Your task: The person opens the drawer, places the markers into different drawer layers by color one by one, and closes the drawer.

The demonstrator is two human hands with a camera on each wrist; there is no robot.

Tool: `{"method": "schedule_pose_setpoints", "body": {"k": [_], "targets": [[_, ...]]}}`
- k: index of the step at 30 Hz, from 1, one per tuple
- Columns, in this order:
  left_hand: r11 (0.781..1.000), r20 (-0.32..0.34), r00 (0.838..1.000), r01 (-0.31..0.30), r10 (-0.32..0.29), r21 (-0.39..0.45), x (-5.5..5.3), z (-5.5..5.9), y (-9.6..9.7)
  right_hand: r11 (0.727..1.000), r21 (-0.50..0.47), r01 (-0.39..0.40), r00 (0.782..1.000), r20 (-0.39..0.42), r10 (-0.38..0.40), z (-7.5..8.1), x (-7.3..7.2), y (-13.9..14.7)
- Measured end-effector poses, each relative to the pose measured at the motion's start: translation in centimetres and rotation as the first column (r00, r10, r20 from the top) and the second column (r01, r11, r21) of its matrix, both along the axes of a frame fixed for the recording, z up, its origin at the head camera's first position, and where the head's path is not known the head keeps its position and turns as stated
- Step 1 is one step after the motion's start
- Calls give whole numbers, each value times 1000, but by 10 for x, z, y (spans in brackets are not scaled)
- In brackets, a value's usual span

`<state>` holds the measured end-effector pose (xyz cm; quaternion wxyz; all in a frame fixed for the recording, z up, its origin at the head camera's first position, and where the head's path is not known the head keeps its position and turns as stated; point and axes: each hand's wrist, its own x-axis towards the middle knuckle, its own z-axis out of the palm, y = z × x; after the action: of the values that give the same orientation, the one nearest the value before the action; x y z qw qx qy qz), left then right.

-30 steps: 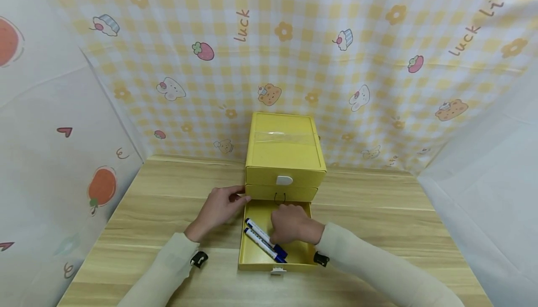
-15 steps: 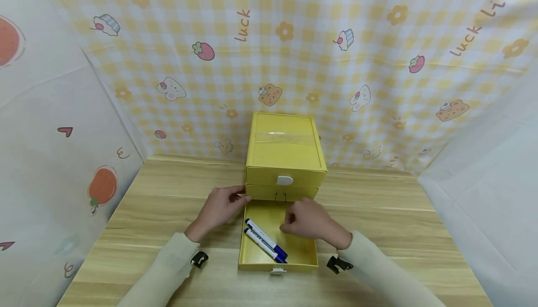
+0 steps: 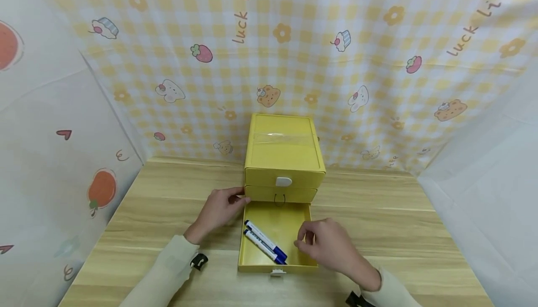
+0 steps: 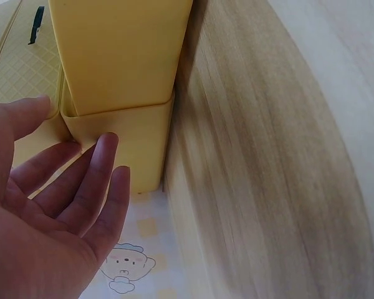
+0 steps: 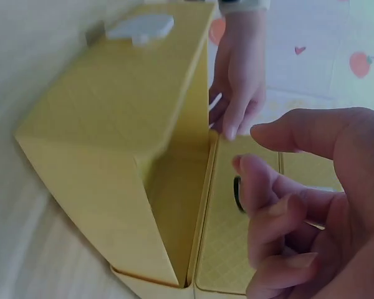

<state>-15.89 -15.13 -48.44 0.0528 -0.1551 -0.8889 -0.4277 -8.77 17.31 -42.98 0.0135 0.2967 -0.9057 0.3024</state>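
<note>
A yellow drawer box [image 3: 286, 146] stands against the back cloth with its bottom drawer [image 3: 279, 216] pulled out. Two white markers with blue caps, an upper marker [image 3: 264, 238] and a lower marker [image 3: 260, 246], lie side by side, slanting across the drawer's left half. My left hand [image 3: 219, 209] rests at the box's left side; in the left wrist view its fingers [image 4: 101, 165] are relaxed beside the yellow wall. Over the drawer's right edge is my right hand [image 3: 329, 246], fingers loosely bent and holding nothing. The right wrist view shows a gap between thumb and fingers.
The top drawer has a white tab [image 3: 283, 182], and the middle one a thin black loop [image 3: 275, 198]. Another white tab [image 3: 278, 273] sticks out at the open drawer's front. Wooden tabletop [image 3: 378, 218] surrounds the box, and a checked cloth [image 3: 294, 64] hangs behind.
My right hand has drawn back from the middle of the drawer, rightward and toward me, its fingers loosening. The left hand and both markers stay in place.
</note>
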Motion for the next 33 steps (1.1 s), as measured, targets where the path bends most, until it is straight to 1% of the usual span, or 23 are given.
{"method": "schedule_pose_setpoints", "body": {"k": [4,8,12,15,20,23,26,30,33], "targets": [[1000,-4,1000,-8,8,-5,0,0,0,999,-38,-25,997,-78,22,-8,19,-1],[1000,-8,1000,-10,10,-5,1,0,0,995,-64,-73,988,-144,64,-18,33,-4],[1000,-5,1000,-11,11,-1,1,-1,0,993,-60,-105,982,-162,95,-23,42,-8],[1000,-1,1000,-11,11,1,1,-1,0,993,-37,-109,984,-148,102,-26,46,-10],[1000,4,1000,-9,9,3,1,-1,0,996,12,-94,986,-140,95,-31,50,-12],[1000,9,1000,-11,11,5,1,-2,0,996,40,-86,982,-167,91,-34,51,-13],[1000,10,1000,-12,11,6,1,-2,0,995,57,-81,972,-216,91,-36,52,-14],[1000,6,1000,-10,10,4,0,-2,-1,994,78,-81,949,-299,101,-39,53,-16],[1000,-1,1000,-9,9,-2,0,-2,0,992,99,-81,934,-340,110,-41,54,-17]]}}
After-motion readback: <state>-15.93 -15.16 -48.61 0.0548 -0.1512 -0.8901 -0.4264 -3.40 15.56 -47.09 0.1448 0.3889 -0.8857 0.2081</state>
